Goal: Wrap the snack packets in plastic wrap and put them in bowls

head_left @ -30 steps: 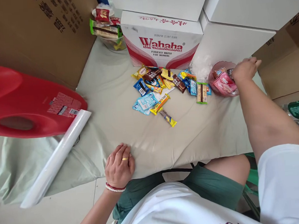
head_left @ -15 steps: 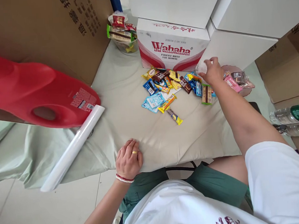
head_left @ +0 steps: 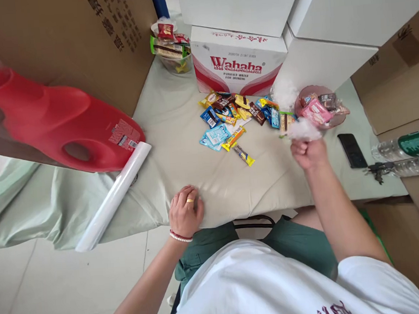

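My right hand (head_left: 308,152) is closed in a fist on a clear plastic bag (head_left: 303,129), held above the table in front of the pink bowl (head_left: 318,120). More crumpled clear plastic (head_left: 284,93) lies behind it by the white boxes. My left hand (head_left: 185,215) rests on the near table edge with its fingers curled on the cloth and a ring on one finger. A heap of several wrapped snacks (head_left: 233,117) lies in the middle of the table. The pink bowl holds more packets.
A red jug (head_left: 60,124) lies on its side at left, with a white roll (head_left: 115,194) leaning beside it. A Wahaha carton (head_left: 238,61) and white boxes stand behind. A black phone (head_left: 351,150), keys and bottles (head_left: 406,153) are at right. A snack-filled bowl (head_left: 171,47) sits far back.
My right hand left the pink bowl, went to the crumpled plastic, and has now drawn back toward me with a clear bag in its fist. The left hand stayed put.
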The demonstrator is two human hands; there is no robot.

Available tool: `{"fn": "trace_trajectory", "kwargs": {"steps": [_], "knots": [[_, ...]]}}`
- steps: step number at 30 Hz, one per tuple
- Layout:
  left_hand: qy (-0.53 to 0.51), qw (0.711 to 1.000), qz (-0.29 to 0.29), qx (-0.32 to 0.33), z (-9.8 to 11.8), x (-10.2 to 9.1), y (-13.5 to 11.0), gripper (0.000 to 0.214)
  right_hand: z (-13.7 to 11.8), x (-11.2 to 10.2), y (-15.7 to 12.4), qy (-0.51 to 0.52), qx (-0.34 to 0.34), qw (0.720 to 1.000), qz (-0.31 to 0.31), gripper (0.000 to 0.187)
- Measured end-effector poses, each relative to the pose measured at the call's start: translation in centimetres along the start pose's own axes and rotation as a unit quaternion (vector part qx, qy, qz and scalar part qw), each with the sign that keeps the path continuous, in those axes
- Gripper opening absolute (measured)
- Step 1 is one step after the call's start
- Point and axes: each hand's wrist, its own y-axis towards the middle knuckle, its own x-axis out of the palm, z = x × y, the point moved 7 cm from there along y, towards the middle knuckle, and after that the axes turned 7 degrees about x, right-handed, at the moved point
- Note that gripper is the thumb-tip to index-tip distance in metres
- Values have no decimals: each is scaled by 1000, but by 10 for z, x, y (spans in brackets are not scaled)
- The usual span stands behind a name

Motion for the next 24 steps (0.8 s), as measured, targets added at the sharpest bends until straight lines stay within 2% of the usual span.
{"fn": "trace_trajectory", "kwargs": {"steps": [3, 5, 7, 9, 10, 12, 16, 21, 24], "knots": [[-150, 983, 11, -103, 10, 3, 11, 19, 76, 4, -64, 59, 137, 989, -13, 20], [-306, 937, -19, -165, 32, 21, 21, 26, 108, 12, -95, 80, 165, 983, -16, 22], [-464, 856, -67, -217, 63, 47, 29, 38, 123, 22, -116, 82, 155, 984, -31, 27], [-551, 793, -119, -229, 94, 69, 36, 51, 127, 29, -129, 59, 130, 988, -52, 31], [-573, 775, -142, -227, 106, 77, 38, 56, 126, 31, -133, 40, 117, 990, -62, 30], [-584, 758, -169, -236, 117, 88, 39, 56, 121, 28, -137, 6, 90, 993, -71, 29], [-570, 746, -129, -320, 100, 92, 29, 45, 111, 3, -136, 21, 65, 997, -32, 35], [-597, 700, -74, -385, 80, 81, 19, 45, 127, -24, -137, 122, 120, 985, 9, 43], [-598, 689, -46, -406, 71, 73, 18, 46, 136, -36, -138, 180, 145, 973, 27, 39]]}}
